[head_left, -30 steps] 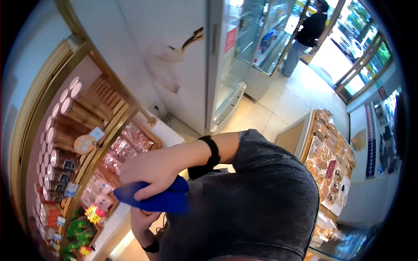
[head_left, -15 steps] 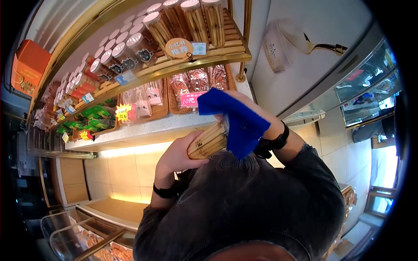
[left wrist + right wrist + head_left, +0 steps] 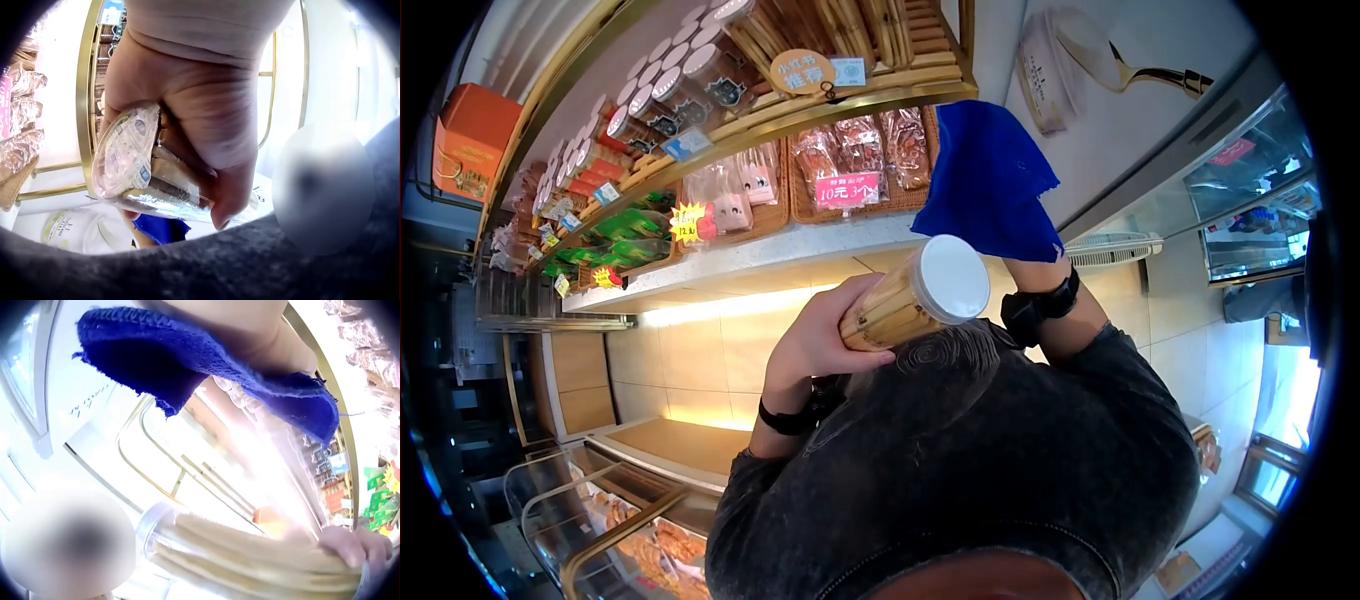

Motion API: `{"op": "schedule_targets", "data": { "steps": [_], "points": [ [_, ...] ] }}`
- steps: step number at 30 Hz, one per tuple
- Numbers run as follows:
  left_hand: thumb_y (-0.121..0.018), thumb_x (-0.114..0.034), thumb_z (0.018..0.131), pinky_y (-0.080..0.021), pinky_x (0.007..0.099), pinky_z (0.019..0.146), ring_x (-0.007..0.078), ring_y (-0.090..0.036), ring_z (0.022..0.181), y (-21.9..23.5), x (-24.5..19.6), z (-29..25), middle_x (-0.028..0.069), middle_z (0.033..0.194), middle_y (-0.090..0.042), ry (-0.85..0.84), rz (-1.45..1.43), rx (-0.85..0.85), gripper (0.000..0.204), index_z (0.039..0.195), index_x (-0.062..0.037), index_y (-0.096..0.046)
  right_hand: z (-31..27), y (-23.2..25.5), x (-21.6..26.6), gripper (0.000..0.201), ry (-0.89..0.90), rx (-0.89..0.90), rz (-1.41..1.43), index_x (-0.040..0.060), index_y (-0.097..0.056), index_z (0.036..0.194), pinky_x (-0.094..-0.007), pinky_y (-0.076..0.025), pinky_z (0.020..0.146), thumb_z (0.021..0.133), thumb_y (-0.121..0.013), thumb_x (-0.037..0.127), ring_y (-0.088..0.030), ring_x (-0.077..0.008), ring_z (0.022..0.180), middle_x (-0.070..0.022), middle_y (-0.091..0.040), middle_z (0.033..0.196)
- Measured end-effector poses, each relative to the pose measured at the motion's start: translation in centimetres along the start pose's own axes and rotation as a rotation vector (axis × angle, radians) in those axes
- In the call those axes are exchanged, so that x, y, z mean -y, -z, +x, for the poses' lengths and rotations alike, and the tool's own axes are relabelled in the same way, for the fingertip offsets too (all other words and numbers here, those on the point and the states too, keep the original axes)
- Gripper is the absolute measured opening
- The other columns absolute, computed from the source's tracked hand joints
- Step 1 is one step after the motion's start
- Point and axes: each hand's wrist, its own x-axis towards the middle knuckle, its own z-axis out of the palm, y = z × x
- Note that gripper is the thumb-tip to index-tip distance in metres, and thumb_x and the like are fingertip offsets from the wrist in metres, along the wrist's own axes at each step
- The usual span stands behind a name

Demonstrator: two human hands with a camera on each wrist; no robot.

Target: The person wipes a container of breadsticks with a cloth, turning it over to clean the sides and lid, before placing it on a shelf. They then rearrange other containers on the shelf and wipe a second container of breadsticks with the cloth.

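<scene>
My left hand (image 3: 812, 338) grips a clear jar of long pale sticks (image 3: 887, 310) in front of my chest. The jar lies tilted, its white lid (image 3: 953, 279) facing up and to the right. From the left wrist view, the thumb and fingers wrap around the jar (image 3: 178, 172), whose printed label shows at the near end. A blue cloth (image 3: 983, 180) covers most of my right hand in the head view, above and right of the lid. In the right wrist view, the right hand (image 3: 265, 337) holds that cloth (image 3: 219, 353), whose edges hang down, apart from the jar.
Ahead, a gold-edged shelf (image 3: 890, 92) carries rows of similar jars (image 3: 662, 100). Below it, a pale counter (image 3: 800, 245) bears baskets of bagged snacks (image 3: 860, 150) and price signs. A glass-doored cabinet (image 3: 1250, 185) stands at the right, a glass display case (image 3: 590, 520) at the lower left.
The view has swung from the room's right side to the shelf. In the last half second the cloth moved up and right off the jar, uncovering its white lid; the left hand keeps its grip.
</scene>
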Motion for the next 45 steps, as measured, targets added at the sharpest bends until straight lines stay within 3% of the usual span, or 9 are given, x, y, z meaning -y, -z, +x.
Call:
{"op": "schedule_targets", "data": {
  "steps": [2,3,10,11,14,18,30,39,45],
  "points": [
    [-0.084,-0.021,0.061,-0.044,0.0319,0.091,0.0211,-0.059,0.104,-0.5,-0.4,0.1,0.0123,0.112,-0.061,-0.001,-0.005,-0.009,0.078,0.127,-0.0013,-0.048,-0.1,0.0,-2.1,0.045,0.227,-0.105,-0.730,0.0015,-0.044,0.127,-0.0294,-0.044,0.091,0.087,-0.064,0.009,-0.053,-0.0161,0.102,-0.0055,-0.054,0.107],
    [-0.084,-0.021,0.061,-0.044,0.0319,0.092,0.0211,-0.059,0.104,-0.7,-0.6,0.2,0.0124,0.112,-0.061,0.022,-0.009,-0.011,0.077,0.127,-0.0012,-0.048,-1.0,-0.3,-3.2,0.043,0.144,-0.092,0.036,-0.0001,-0.046,0.125,-0.0292,-0.044,0.091,0.088,-0.063,0.011,-0.052,-0.0168,0.107,-0.0075,-0.055,0.113],
    [-0.083,-0.020,0.063,-0.044,0.0320,0.091,0.0208,-0.058,0.104,-2.7,-1.3,1.2,0.0129,0.111,-0.061,0.049,-0.066,0.010,0.075,0.127,-0.0011,-0.048,-1.8,3.9,6.5,0.041,-0.155,-0.123,0.127,-0.0024,-0.046,0.122,-0.0295,-0.047,0.087,0.087,-0.060,0.012,-0.057,-0.0198,0.100,-0.0129,-0.056,0.116],
    [-0.082,-0.020,0.064,-0.044,0.0324,0.091,0.0205,-0.058,0.104,-2.5,-1.4,1.2,0.0126,0.110,-0.061,0.043,-0.035,0.036,0.075,0.128,-0.0009,-0.047,0.3,5.6,6.6,0.036,0.227,0.313,0.263,-0.0012,-0.050,0.118,-0.0338,-0.049,0.085,0.088,-0.058,0.016,-0.059,-0.0237,0.098,-0.0178,-0.056,0.114],
    [-0.082,-0.018,0.067,-0.045,0.0308,0.090,0.0191,-0.056,0.104,-2.1,-0.7,0.9,0.0123,0.115,-0.058,0.000,-0.178,0.268,0.077,0.130,0.0025,-0.043,-0.7,4.5,7.9,0.053,0.464,0.322,0.377,0.0045,-0.062,0.101,-0.0428,-0.049,0.079,0.073,-0.067,0.049,-0.060,-0.0353,0.091,-0.0179,-0.059,0.107],
    [-0.079,-0.018,0.072,-0.046,0.0305,0.087,0.0183,-0.056,0.101,-2.8,2.3,-1.0,0.0110,0.113,-0.058,0.119,-0.561,0.392,0.074,0.131,0.0019,-0.040,0.2,3.6,9.1,0.031,0.737,0.407,0.194,0.0058,-0.057,0.087,-0.0429,-0.049,0.068,0.067,-0.071,0.024,-0.060,-0.0340,0.082,-0.0149,-0.059,0.096],
    [-0.069,-0.034,0.072,-0.048,0.0412,0.078,0.0367,-0.061,0.090,-1.5,-1.3,-4.1,0.0216,0.099,-0.062,0.431,0.426,-0.250,0.070,0.130,-0.0053,-0.042,0.6,-6.9,3.0,0.020,-0.467,0.274,0.595,-0.0013,-0.059,0.102,-0.0216,-0.042,0.069,0.095,-0.051,0.015,-0.052,-0.0066,0.078,-0.0005,-0.059,0.086],
    [-0.076,-0.030,0.075,-0.038,0.0293,0.096,0.0134,-0.046,0.110,3.6,3.3,-4.3,0.0087,0.124,-0.051,-0.038,-0.577,0.387,0.082,0.136,0.0060,-0.034,4.3,-2.5,11.9,0.025,0.813,0.470,0.367,0.0002,-0.060,0.088,-0.0386,-0.049,0.077,0.067,-0.067,0.012,-0.061,-0.0312,0.085,-0.0171,-0.061,0.100],
    [-0.073,-0.026,0.077,-0.046,0.0329,0.081,0.0158,-0.058,0.098,5.8,4.3,-4.0,0.0116,0.112,-0.060,-0.008,-0.064,-0.058,0.064,0.128,-0.0028,-0.043,5.9,-7.5,8.5,0.018,-0.009,0.321,0.538,-0.0025,-0.056,0.099,-0.0290,-0.043,0.074,0.090,-0.050,0.013,-0.055,-0.0172,0.081,-0.0094,-0.057,0.090]
  ]
}}
